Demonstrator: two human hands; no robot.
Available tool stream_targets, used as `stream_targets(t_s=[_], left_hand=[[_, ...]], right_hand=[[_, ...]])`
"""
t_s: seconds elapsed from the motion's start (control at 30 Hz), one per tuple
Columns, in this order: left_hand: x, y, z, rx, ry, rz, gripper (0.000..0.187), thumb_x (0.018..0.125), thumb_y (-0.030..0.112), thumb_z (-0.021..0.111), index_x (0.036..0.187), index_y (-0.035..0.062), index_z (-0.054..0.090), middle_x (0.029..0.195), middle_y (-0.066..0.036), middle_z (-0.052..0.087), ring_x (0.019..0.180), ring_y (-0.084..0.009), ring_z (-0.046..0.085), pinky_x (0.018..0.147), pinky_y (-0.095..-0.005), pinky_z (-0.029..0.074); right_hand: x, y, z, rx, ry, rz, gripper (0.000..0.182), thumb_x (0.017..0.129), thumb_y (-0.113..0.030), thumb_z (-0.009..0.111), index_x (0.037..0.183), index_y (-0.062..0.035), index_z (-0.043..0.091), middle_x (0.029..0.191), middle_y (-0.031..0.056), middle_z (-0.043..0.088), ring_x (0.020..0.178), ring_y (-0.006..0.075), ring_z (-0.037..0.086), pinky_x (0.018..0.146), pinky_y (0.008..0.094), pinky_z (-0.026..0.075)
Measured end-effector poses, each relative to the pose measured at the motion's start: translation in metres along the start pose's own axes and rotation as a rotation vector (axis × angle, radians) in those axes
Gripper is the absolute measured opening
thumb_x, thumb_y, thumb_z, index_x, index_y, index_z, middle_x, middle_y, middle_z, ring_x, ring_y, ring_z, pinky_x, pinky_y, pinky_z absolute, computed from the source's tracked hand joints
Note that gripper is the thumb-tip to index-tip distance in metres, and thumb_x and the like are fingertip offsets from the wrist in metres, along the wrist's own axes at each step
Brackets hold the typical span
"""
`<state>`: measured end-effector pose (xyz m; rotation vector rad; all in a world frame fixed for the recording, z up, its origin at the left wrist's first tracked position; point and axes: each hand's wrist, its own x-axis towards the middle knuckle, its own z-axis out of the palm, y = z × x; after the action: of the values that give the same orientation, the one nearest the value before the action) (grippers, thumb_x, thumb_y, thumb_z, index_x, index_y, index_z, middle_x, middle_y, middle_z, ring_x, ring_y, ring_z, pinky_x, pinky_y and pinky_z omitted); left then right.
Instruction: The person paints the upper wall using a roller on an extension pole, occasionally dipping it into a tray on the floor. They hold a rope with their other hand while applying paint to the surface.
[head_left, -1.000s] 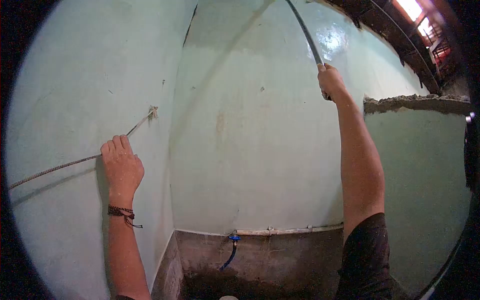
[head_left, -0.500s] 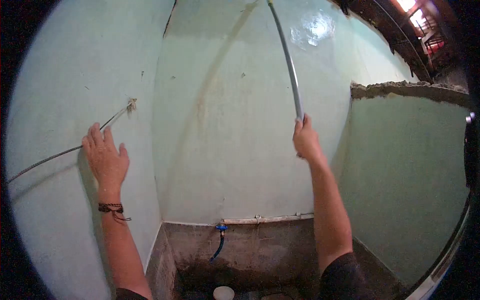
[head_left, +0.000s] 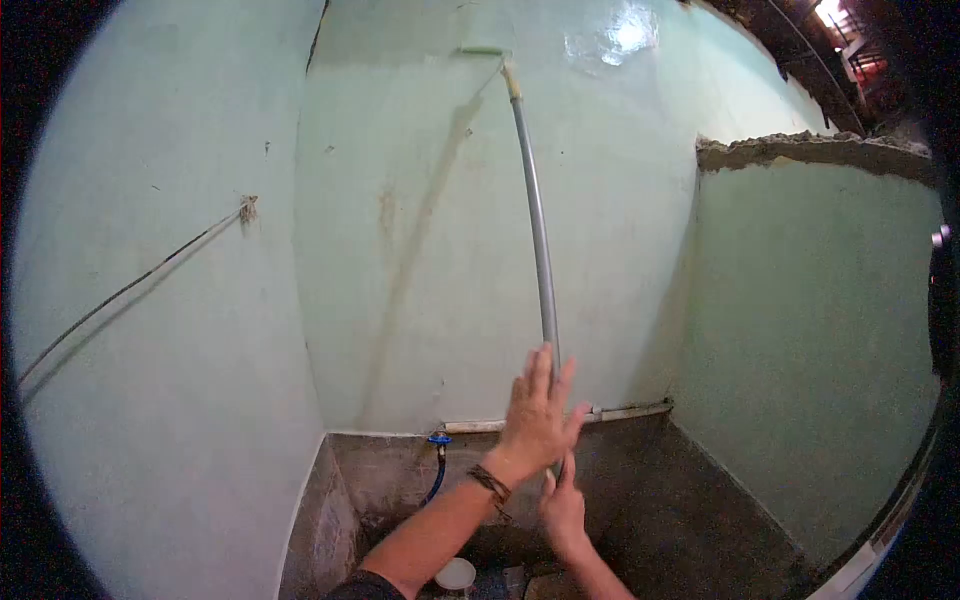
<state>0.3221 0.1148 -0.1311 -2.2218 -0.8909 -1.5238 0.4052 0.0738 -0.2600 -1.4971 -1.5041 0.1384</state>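
A paint roller on a long grey pole (head_left: 537, 220) stands nearly upright before me, its narrow roller head (head_left: 482, 50) high against the pale green back wall (head_left: 450, 250). My right hand (head_left: 564, 510) is closed around the lower end of the pole. Just above it, my left hand (head_left: 535, 425) has its fingers stretched out and overlaps the pole in this view. A dark braided bracelet (head_left: 490, 484) circles the left wrist. Part of the pole is hidden behind the left hand.
A rope (head_left: 130, 285) runs from a fixing on the left wall. Below the back wall are a white pipe (head_left: 470, 427), a blue-handled tap (head_left: 439, 439) with a short hose, and a whitish round container (head_left: 455, 574). At right stands a lower wall (head_left: 810, 300) with a broken top edge.
My left hand has moved from the rope at left over to the pole. My right hand has come down and left with the pole, bringing the roller head into view.
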Motion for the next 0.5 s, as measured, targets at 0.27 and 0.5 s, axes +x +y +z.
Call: stream_targets(t_s=[0.27,0.5], left_hand=[[-0.081,0.032,0.062,0.018,-0.147,-0.12,0.057,0.068,0.0,0.046,0.122,-0.0148,0.033,0.142,-0.024,0.01,0.127,-0.0488,0.013,0.104,-0.0533,0.019],[0.099,0.0,0.017,-0.133,0.158,0.019,0.061,0.062,-0.002,0.047,0.12,-0.0127,0.034,0.142,-0.024,0.011,0.128,-0.0449,0.015,0.106,-0.0426,0.023]], right_hand=[[-0.1,0.057,-0.004,0.269,0.197,-0.062,0.027,0.091,-0.02,0.045,0.111,-0.0042,0.054,0.082,0.0185,0.058,0.066,0.0235,0.056,0.058,0.0331,0.043],[0.04,-0.003,-0.064,0.546,0.105,-0.326,0.042,0.087,-0.024,0.053,0.122,-0.0001,0.047,0.084,0.0062,0.063,0.069,0.0121,0.055,0.066,0.0258,0.047]])
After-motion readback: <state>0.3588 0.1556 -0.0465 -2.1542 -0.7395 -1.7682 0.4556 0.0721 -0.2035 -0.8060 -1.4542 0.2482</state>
